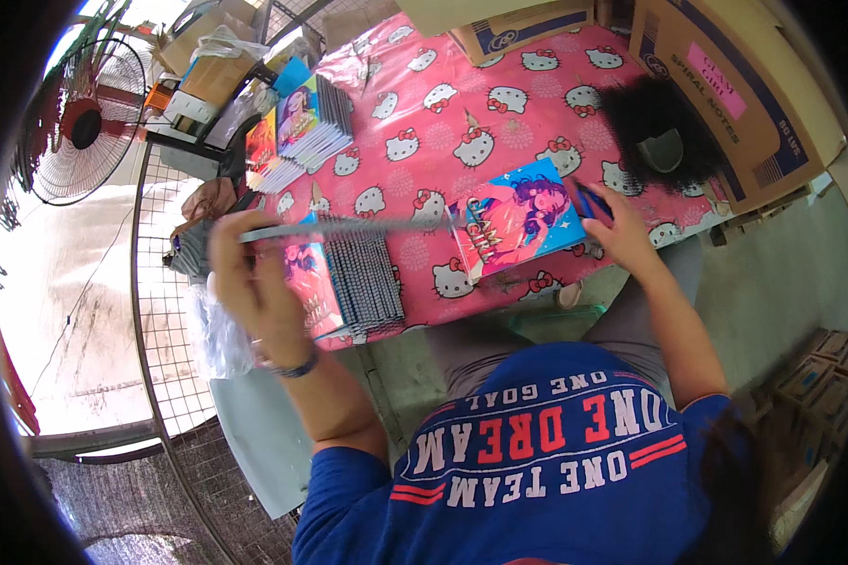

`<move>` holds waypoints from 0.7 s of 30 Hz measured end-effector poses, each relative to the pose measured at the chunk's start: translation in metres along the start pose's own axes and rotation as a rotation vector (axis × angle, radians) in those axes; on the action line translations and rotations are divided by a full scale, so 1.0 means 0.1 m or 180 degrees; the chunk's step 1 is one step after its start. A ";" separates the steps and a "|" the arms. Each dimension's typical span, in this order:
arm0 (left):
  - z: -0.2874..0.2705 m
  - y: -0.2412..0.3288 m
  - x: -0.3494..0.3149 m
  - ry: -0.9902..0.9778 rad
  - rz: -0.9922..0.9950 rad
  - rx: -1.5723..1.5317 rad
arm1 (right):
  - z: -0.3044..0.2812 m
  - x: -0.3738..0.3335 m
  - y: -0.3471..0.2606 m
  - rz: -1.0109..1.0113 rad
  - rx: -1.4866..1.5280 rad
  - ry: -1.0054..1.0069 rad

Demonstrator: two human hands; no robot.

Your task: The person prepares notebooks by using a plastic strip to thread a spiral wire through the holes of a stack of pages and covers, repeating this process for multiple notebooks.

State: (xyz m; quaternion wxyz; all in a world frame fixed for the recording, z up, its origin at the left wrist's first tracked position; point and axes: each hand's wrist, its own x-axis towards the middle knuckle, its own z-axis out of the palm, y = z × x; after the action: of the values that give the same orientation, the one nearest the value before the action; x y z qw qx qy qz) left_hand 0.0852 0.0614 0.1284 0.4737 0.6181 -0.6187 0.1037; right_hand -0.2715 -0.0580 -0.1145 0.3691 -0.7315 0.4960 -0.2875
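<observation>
Handling of one grey strip (367, 226) seems in hand; a level, steady grip is likely called for.

The strip appears clamped by the blurred left hand (264, 287); one far group (318, 122) and one near group (363, 278) of notebooks are seen, copies too tight to count. One flat notebook (518, 221) is laid on the table (556, 105), beside one dark item (589, 201) clamped by the right hand's (625, 235) fingers.

1. Centre: single notebook (518, 221), on the table (415, 122).
2. Left of centre: notebook row (363, 282), on the table, left of the single notebook.
3. Upper left: notebook pile (320, 122), on the table behind the row.
4. Far upper left: fan (85, 122), left of the pile.
5. Upper right: carton (735, 104), right of the single notebook.
</observation>
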 end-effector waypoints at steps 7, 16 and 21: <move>-0.08 -1.14 0.24 -0.1503 -0.0130 0.2307 | 0.23 0.13 0.26 0.0328 -0.1305 -0.0288; -0.60 -1.92 -0.97 -0.2001 -0.1814 0.2122 | -0.06 0.96 0.33 0.0065 -0.2089 0.0703; -0.74 -1.98 -1.19 -0.1695 -0.2066 0.1351 | 0.18 1.16 0.69 0.0014 -0.3195 0.0517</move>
State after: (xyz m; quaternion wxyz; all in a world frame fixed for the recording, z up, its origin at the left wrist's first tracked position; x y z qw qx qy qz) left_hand 0.2644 0.1512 -0.0082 0.1696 0.8679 -0.4585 -0.0877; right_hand -0.2532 -0.1784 -0.1752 -0.0671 -0.7929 0.6017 -0.0689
